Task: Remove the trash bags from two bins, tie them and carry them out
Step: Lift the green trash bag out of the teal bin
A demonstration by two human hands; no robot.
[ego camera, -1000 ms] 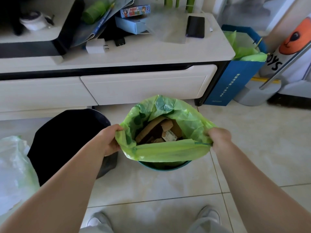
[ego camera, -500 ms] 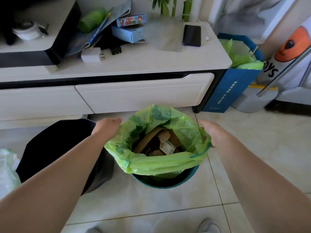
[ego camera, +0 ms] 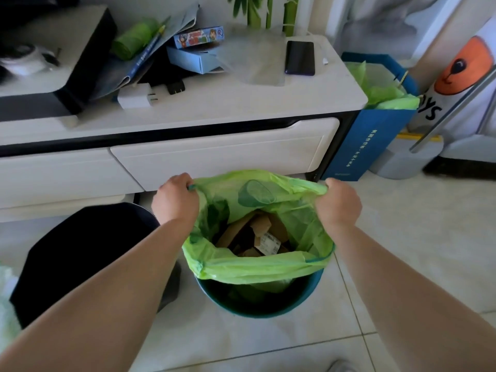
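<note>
A green trash bag [ego camera: 257,268] sits in a round teal bin [ego camera: 261,302] on the tiled floor, its mouth wide and cardboard scraps [ego camera: 255,236] showing inside. My left hand [ego camera: 174,200] grips the bag's far rim on the left. My right hand [ego camera: 338,204] grips the far rim on the right. The rim is stretched taut between both fists, above the bin. A black bin [ego camera: 80,259] stands just left of the teal one, under my left forearm. A pale bag [ego camera: 8,302] shows at the left edge.
A low white cabinet [ego camera: 214,157] with drawers runs across the back; a phone [ego camera: 299,57], boxes and a charger lie on top. To the right stands a blue paper bag [ego camera: 367,146] with green plastic inside. A shoe tip [ego camera: 341,367] shows at the bottom.
Both hands let go of the side rim, reached to the far edge and closed on it. The bag's back rim is now pulled up and taut.
</note>
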